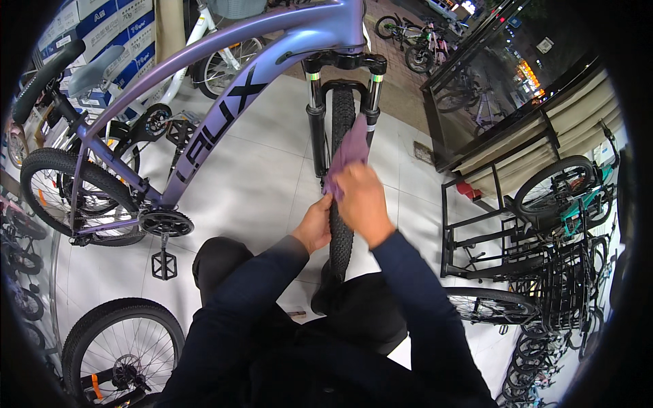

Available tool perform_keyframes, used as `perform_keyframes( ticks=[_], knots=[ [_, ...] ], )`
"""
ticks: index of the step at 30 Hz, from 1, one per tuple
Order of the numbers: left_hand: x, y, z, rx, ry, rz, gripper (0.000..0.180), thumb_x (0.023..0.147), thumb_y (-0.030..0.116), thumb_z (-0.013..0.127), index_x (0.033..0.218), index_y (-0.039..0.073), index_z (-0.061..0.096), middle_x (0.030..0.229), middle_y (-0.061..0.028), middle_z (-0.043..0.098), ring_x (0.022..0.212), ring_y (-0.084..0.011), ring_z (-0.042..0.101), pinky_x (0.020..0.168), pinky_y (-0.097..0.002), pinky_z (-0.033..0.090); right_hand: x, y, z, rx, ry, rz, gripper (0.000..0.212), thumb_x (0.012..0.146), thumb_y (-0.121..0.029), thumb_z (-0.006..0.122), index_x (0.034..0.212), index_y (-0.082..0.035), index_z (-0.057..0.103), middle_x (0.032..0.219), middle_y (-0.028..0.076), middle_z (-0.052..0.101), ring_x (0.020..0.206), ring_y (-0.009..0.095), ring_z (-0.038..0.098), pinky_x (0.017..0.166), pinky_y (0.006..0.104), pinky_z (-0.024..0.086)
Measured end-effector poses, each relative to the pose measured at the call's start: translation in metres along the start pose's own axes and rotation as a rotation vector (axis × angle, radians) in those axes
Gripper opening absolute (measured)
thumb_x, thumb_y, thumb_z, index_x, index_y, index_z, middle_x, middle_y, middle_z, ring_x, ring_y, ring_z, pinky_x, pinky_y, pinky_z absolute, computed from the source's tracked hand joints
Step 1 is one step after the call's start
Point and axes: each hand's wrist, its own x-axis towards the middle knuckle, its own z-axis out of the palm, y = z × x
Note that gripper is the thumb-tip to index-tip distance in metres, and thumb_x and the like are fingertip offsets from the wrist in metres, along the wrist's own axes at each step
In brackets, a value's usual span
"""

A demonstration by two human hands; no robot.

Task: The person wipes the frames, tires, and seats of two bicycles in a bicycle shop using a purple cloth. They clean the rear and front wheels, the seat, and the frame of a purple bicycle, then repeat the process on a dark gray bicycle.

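A bicycle with a purple-blue frame stands before me, its front wheel's knobby tyre pointing toward me between my knees. My right hand is closed on a purple cloth, which lies against the tyre and the right leg of the black suspension fork. Close below it, my left hand is at the left side of the wheel, its fingers near the cloth's lower end. The fingertips are partly hidden, so what they grip, if anything, is unclear.
Left of me are a black crank with a pedal and another bicycle wheel. A black metal rack with bicycle parts stands at the right. Stacked boxes and a white bicycle are at the back left, a glass door at the back right.
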Motion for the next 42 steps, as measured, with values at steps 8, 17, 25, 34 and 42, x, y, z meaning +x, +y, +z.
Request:
perform_keyframes(
  ticks=[8, 17, 25, 34, 42],
  knots=[
    [0.003, -0.004, -0.006, -0.024, -0.072, 0.002, 0.060, 0.107, 0.062, 0.042, 0.125, 0.011, 0.067, 0.107, -0.0028, 0.072, 0.096, -0.0177, 0.068, 0.088, -0.0392, 0.056, -0.179, -0.065, -0.015, 0.089, -0.214, 0.206, 0.017, 0.075, -0.005, 0.076, 0.092, -0.006, 0.072, 0.093, 0.014, 0.063, 0.087, 0.034, 0.064, 0.075, 0.0428, 0.054],
    [-0.006, -0.005, -0.001, 0.133, -0.034, 0.002, 0.065, 0.108, 0.065, 0.036, 0.144, 0.014, 0.057, 0.133, -0.0026, 0.067, 0.118, -0.0185, 0.063, 0.103, -0.0376, 0.050, 0.037, 0.013, -0.033, 0.052, 0.316, 0.204, 0.022, 0.087, -0.020, 0.079, 0.101, -0.004, 0.072, 0.101, 0.018, 0.067, 0.094, 0.038, 0.065, 0.084, 0.0446, 0.053],
    [0.002, -0.004, -0.024, 0.182, 0.036, -0.016, 0.053, 0.113, 0.050, 0.038, 0.137, 0.008, 0.060, 0.129, -0.0049, 0.069, 0.115, -0.0182, 0.066, 0.101, -0.0381, 0.052, 0.062, 0.014, 0.019, -0.079, 0.215, 0.151, 0.019, 0.080, -0.013, 0.079, 0.097, -0.006, 0.074, 0.096, 0.017, 0.064, 0.092, 0.039, 0.062, 0.079, 0.0473, 0.052],
    [0.004, 0.007, -0.012, -0.012, 0.032, 0.006, 0.064, 0.108, 0.064, 0.038, 0.131, 0.009, 0.064, 0.114, -0.0066, 0.072, 0.097, -0.0230, 0.067, 0.089, -0.0420, 0.053, -0.204, -0.065, 0.029, 0.038, -0.155, 0.384, 0.027, 0.076, -0.001, 0.068, 0.101, -0.003, 0.074, 0.102, 0.018, 0.065, 0.098, 0.040, 0.064, 0.083, 0.0476, 0.056],
    [0.033, -0.066, -0.097, 0.557, 0.312, -0.185, 0.039, 0.109, 0.046, 0.048, 0.124, 0.013, 0.066, 0.101, -0.0051, 0.072, 0.087, -0.0202, 0.065, 0.082, -0.0375, 0.053, -0.209, -0.052, 0.004, 0.267, -0.137, 0.825, 0.020, 0.081, -0.018, 0.084, 0.091, -0.003, 0.075, 0.092, 0.017, 0.071, 0.082, 0.037, 0.069, 0.076, 0.0426, 0.056]
  ],
)
